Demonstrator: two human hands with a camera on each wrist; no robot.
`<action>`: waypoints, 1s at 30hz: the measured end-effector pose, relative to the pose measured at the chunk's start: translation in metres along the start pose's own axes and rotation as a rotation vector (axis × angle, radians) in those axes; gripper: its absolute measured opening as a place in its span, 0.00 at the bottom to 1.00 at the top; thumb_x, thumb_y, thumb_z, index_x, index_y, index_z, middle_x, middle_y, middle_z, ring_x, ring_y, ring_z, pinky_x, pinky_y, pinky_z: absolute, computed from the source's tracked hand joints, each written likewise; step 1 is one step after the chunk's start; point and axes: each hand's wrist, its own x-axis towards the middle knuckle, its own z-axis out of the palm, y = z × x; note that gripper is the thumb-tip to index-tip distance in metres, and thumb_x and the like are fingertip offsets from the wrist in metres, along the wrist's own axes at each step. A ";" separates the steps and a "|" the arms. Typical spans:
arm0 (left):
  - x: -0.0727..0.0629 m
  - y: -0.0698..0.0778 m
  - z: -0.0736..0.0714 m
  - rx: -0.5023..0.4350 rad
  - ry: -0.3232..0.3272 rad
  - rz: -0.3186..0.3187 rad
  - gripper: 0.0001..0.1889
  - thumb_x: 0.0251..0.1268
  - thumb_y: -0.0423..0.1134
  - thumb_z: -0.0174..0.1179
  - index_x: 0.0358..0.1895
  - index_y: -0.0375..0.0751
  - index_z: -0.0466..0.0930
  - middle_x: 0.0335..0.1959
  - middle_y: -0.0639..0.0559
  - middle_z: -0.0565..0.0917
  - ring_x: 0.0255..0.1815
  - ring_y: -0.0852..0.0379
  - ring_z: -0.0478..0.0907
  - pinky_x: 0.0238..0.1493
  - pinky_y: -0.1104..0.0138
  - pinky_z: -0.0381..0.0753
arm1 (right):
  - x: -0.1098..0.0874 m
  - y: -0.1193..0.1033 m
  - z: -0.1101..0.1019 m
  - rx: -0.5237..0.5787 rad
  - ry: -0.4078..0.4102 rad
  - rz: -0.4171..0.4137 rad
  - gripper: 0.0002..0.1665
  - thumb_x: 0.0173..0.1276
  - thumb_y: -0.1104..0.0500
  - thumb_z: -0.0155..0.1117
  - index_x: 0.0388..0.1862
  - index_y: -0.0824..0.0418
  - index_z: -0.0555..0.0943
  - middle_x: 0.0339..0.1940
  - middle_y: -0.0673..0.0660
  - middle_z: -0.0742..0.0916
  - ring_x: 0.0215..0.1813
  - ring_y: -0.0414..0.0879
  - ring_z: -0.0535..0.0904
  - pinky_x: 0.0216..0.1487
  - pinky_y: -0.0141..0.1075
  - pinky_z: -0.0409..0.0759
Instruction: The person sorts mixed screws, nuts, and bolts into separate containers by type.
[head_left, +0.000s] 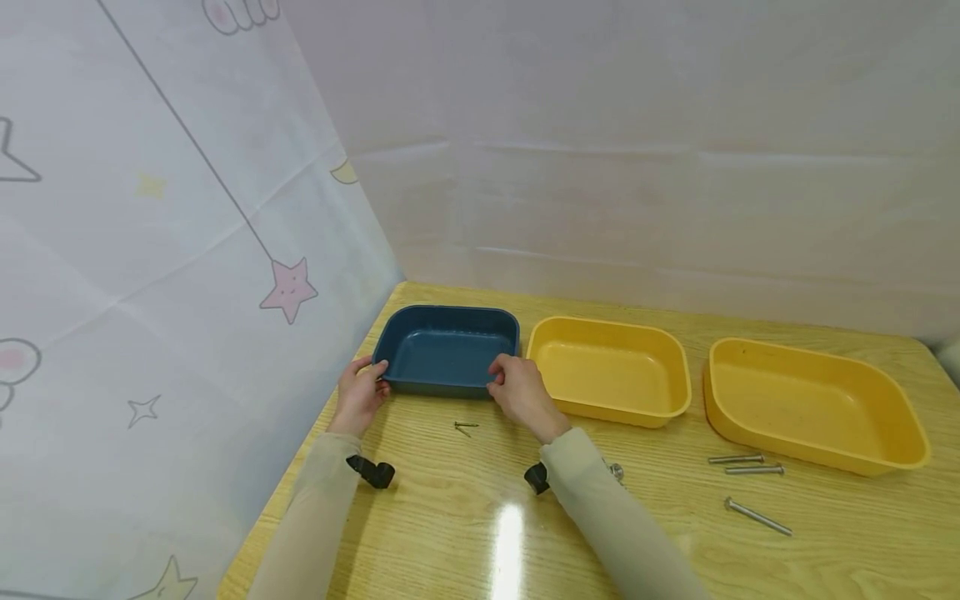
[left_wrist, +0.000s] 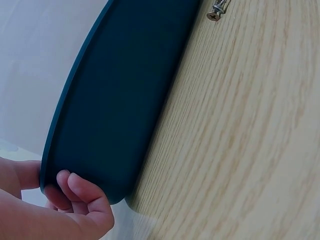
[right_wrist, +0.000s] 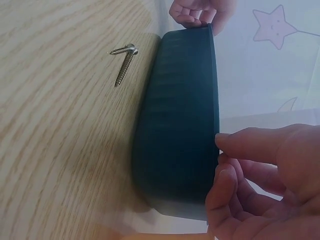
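Note:
A dark blue plastic tray stands at the back left of the wooden table. My left hand grips its front left corner, the thumb over the rim and the other fingers curled against the outside. At the front right part of the same rim, my right hand pinches the edge; the right wrist view shows its fingertips right at the rim. Just in front of the tray lie two small screws, their heads close together. In the right wrist view the threaded screws rest on the wood.
A yellow tray stands close to the right of the blue one, and a second yellow tray is farther right. Several long bolts lie before it. Small metal pieces show beside my right sleeve. A printed cloth wall borders the left side.

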 end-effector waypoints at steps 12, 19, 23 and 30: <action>0.000 0.000 0.000 0.000 -0.001 0.000 0.26 0.72 0.41 0.55 0.69 0.46 0.58 0.40 0.48 0.73 0.23 0.60 0.68 0.30 0.68 0.71 | -0.006 -0.004 -0.007 0.047 0.032 -0.018 0.08 0.66 0.60 0.65 0.41 0.62 0.80 0.29 0.52 0.81 0.31 0.45 0.74 0.38 0.36 0.77; -0.001 0.001 0.000 -0.006 -0.003 -0.003 0.26 0.71 0.41 0.56 0.68 0.45 0.59 0.39 0.48 0.74 0.23 0.60 0.68 0.31 0.67 0.72 | -0.017 -0.007 -0.008 0.170 0.047 -0.012 0.05 0.67 0.57 0.65 0.38 0.58 0.80 0.31 0.52 0.81 0.31 0.44 0.73 0.35 0.34 0.74; 0.000 0.001 0.000 -0.011 -0.010 -0.003 0.26 0.71 0.41 0.56 0.68 0.46 0.58 0.41 0.48 0.73 0.23 0.60 0.68 0.32 0.67 0.71 | -0.024 -0.007 -0.004 0.254 0.012 -0.015 0.05 0.67 0.57 0.65 0.37 0.57 0.80 0.30 0.52 0.81 0.29 0.44 0.73 0.32 0.34 0.73; 0.001 0.002 -0.001 -0.028 -0.010 -0.011 0.27 0.71 0.40 0.56 0.69 0.45 0.58 0.40 0.48 0.73 0.23 0.60 0.67 0.31 0.68 0.71 | -0.030 -0.003 0.009 0.274 -0.064 -0.030 0.04 0.68 0.58 0.63 0.36 0.58 0.81 0.31 0.52 0.82 0.28 0.43 0.73 0.31 0.34 0.73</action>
